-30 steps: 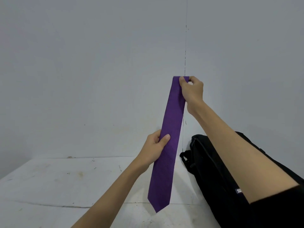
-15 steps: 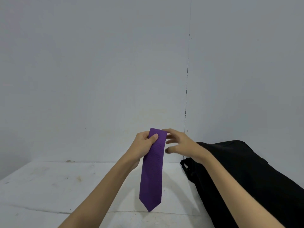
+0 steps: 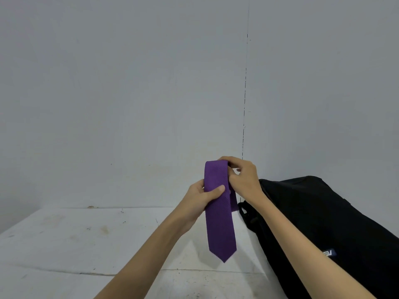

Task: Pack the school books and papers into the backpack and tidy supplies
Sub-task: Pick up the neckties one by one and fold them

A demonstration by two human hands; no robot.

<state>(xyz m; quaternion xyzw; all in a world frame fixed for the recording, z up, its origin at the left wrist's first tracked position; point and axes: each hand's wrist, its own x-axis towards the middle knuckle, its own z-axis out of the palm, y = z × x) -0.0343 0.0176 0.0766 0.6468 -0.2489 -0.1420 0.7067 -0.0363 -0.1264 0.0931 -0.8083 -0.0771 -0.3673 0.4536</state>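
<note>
Gripping folded purple tie (image 3: pixel 219 214), left hand (image 3: pixel 199 200) (thumb across), right hand (image 3: pixel 243 176) pinching top

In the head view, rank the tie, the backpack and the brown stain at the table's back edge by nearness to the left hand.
1. Tie, gripped in the left hand.
2. Backpack, to the right.
3. Stain, far left.
</note>
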